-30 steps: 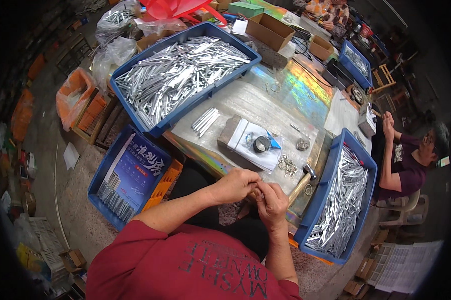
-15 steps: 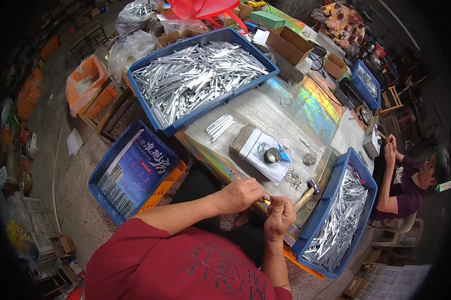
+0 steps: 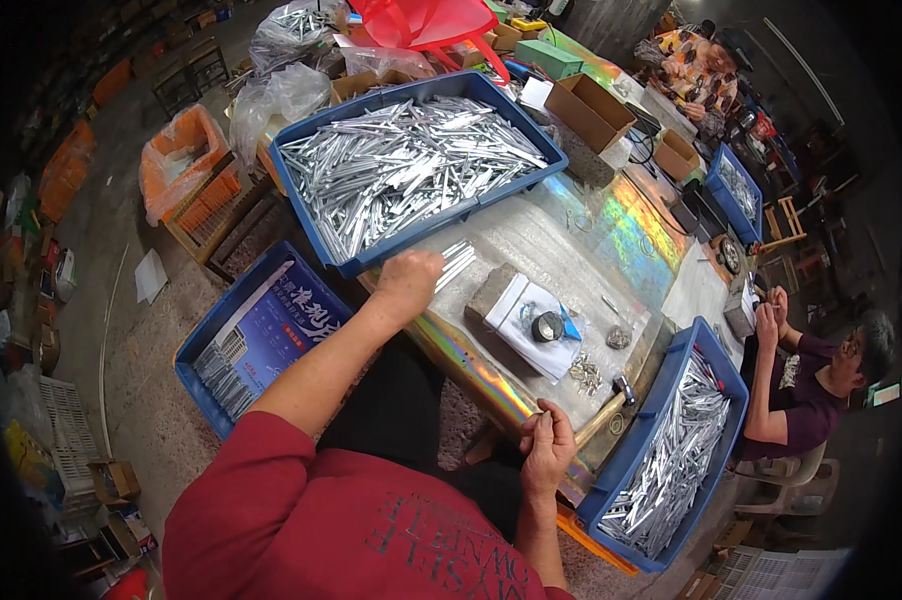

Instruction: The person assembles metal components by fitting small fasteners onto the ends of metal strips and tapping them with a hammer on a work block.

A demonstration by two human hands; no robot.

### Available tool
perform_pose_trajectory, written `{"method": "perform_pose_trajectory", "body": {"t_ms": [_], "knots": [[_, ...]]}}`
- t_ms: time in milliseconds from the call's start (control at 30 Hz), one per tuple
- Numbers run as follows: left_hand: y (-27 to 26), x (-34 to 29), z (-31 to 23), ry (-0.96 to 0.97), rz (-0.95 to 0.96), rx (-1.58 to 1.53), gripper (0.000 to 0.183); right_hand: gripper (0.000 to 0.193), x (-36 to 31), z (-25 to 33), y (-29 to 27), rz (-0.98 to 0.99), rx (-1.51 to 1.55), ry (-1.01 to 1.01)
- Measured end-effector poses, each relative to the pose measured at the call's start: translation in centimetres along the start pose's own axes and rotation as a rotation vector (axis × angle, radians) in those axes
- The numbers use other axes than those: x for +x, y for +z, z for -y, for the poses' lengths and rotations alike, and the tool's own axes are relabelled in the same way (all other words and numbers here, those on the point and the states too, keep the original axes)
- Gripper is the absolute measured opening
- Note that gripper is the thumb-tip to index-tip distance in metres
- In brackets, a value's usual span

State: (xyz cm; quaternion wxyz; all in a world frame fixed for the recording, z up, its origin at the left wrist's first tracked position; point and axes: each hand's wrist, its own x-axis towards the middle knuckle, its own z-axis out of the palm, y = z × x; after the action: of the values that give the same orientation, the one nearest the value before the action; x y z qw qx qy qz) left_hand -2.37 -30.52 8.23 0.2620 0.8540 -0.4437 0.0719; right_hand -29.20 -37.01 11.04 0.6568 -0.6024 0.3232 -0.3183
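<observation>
My left hand [image 3: 409, 284] is over the table, its fingers curled beside a small row of thin silver metal rods [image 3: 456, 266]; whether it grips one is hidden. My right hand [image 3: 548, 446] hovers by the table's near edge, thumb and finger pinched together. What lies in that pinch is too small to name. Between the hands sits a block with white paper [image 3: 527, 312] on top, carrying a small dark round container [image 3: 548, 327]. Small metal pieces [image 3: 586, 376] lie to its right, along with a hammer [image 3: 623, 389].
A large blue tray [image 3: 349, 262] heaped with silver rods stands at the far left of the table. Another blue bin [image 3: 593, 512] of rods is on my right, and a third [image 3: 197, 385] sits lower left. A co-worker [image 3: 806, 385] sits at right.
My left hand has left my right hand and swung up and left to the small row of rods. My right hand stays near the table edge, slightly lower, still pinched.
</observation>
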Motion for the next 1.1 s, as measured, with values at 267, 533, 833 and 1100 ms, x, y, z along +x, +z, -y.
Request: {"method": "perform_pose_trajectory", "body": {"t_ms": [267,533,833,1100], "knots": [[1.2,1.2,0.4,-0.045,0.052,0.128,0.01,0.019,-0.5,-0.8,-0.4,-0.011,-0.027,0.06],[-3.3,1.1,-1.6,0.067,-0.124,-0.036,0.012,0.018,-0.6,-1.6,-1.0,-0.005,-0.039,0.084],[-4.0,6.1,6.4,-0.23,0.172,0.042,0.014,0.017,-0.8,-2.1,-0.7,0.009,-0.029,0.099],[-3.9,6.3,7.1,-0.288,0.269,-0.136,0.017,0.019,-1.0,-2.6,-0.8,0.034,-0.078,0.104]]}}
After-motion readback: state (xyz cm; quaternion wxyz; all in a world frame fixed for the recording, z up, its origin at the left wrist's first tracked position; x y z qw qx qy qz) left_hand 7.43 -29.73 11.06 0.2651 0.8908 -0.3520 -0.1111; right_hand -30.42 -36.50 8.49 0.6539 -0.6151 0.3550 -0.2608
